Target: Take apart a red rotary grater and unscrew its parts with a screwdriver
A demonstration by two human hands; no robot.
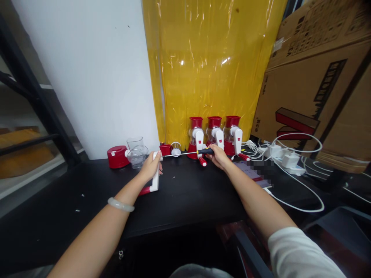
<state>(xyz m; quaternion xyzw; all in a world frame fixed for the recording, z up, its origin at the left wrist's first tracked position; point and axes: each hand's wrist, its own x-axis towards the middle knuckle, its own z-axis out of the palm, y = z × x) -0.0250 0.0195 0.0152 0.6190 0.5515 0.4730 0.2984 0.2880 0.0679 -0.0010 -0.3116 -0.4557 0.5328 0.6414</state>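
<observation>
My left hand (150, 166) grips a white crank handle (155, 179) with a red grip at its lower end, held up over the black table. In my right hand (218, 156) is a screwdriver (205, 151) with a dark, yellow-marked handle. Its long shaft runs level to the left, and the tip meets the upper end of the crank. Left of my left hand stand a red base (118, 156) and a clear plastic housing (136, 152). Behind the shaft lie a red part (165, 149) and a grater drum (176, 149).
Three red and white rotary graters (215, 135) stand at the back. On the right are white cables with chargers (290, 159), a flat tablet-like device (249, 170) and large cardboard boxes (313, 88). A yellow plastic curtain (208, 61) and a white panel (95, 69) rise behind the table (185, 200).
</observation>
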